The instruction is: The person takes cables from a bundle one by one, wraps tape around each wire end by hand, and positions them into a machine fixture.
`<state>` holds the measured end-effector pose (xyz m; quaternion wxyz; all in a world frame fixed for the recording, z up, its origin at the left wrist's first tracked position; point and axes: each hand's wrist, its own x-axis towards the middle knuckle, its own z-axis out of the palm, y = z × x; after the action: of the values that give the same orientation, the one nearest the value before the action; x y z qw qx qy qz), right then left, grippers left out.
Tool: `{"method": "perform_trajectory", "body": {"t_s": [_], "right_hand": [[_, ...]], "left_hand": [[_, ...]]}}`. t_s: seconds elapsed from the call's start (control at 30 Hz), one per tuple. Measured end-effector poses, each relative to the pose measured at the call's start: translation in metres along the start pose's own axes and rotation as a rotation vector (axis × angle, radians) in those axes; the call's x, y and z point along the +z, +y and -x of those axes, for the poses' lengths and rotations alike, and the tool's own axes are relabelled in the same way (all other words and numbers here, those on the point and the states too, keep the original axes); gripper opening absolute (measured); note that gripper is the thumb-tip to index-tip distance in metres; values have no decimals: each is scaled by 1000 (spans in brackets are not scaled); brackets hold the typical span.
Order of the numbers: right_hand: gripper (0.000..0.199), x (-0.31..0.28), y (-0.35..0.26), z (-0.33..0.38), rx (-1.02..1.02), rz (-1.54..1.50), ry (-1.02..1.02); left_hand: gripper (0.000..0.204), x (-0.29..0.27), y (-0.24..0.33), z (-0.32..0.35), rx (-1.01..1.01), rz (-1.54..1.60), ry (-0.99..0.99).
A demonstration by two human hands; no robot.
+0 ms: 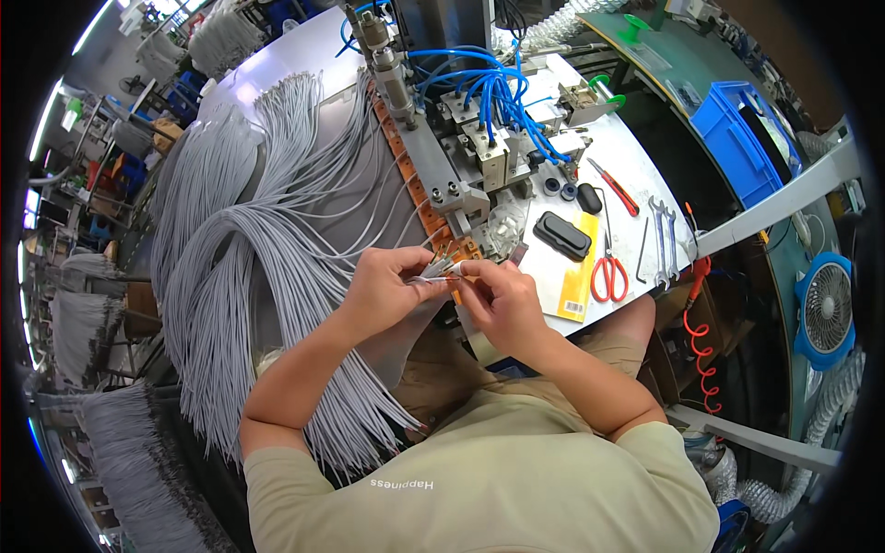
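Head view: left hand [383, 286] pinches grey cable end [433, 271]; right hand [502, 300] grips its tip, fingers closed, at table edge just below machine [452, 175]. Risk: fine wires slip from pinch, or draped cable bundle [267, 276] drags end sideways, snagging neighbours. Scissors [608, 272] lie right.

A factory assembly station is showing here: grey cable bundles [230, 267] are draping the bench beside a pneumatic machine [461, 138] with blue hoses [498, 92], wrenches [662, 241] and a blue crate [737, 138].
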<state>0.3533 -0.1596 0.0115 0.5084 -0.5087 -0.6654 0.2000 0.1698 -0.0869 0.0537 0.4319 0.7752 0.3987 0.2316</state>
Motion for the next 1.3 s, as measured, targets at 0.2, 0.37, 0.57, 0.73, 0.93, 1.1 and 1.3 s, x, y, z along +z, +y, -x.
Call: {"method": "perform_trajectory", "body": {"t_s": [0.2,0.37,0.57,0.73,0.93,1.1,1.3], "right_hand": [[15,-9,6,-6,104,-62,-150],[16,-10,24,-11,-187,18,-138],[15,-4,24,-18,-226,74,-42],[15,-9,55,-13,219,-51,17],[21,3,75,-11,449,-376,0],[20,3,77,-16,503,-335,-32],[22,-12,77,-21,608,-444,129]], "left_hand": [[19,1,-5,-1,50,15,-62],[16,0,-11,-4,2,144,-193],[16,-6,-2,2,-32,-42,-208],[18,-11,22,4,5,2,-80],[23,-1,-1,-2,378,-330,-125],[28,4,-7,0,357,-453,-100],[29,3,-13,-8,348,-663,101]]}}
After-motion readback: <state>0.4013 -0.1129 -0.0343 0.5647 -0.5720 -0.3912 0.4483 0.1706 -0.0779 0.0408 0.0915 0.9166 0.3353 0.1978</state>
